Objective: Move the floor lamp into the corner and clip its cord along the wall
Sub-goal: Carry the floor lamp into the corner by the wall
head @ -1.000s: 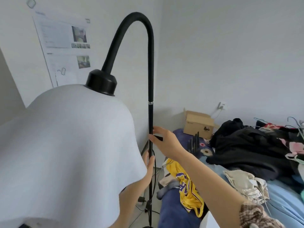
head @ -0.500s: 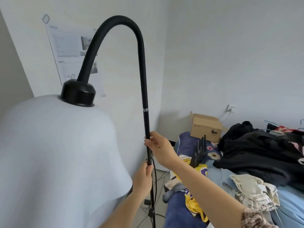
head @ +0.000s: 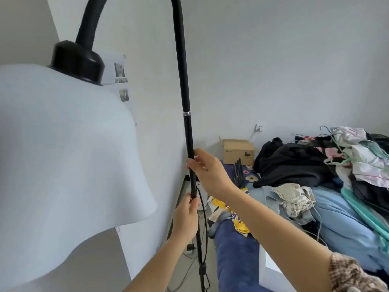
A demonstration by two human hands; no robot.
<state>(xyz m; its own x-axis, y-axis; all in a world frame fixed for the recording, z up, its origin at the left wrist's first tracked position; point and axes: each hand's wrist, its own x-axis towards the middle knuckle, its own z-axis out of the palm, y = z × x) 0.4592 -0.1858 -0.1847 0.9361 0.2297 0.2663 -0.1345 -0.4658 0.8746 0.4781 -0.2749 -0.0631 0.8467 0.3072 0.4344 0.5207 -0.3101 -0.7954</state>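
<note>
Both hands grip the floor lamp's pole: right hand clenched above, left hand clenched just below it.

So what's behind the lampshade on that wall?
A printed sheet with small photos sticks out past the white lampshade; most of it is covered, so its text can't be read. The rest showing is bare wall.
</note>
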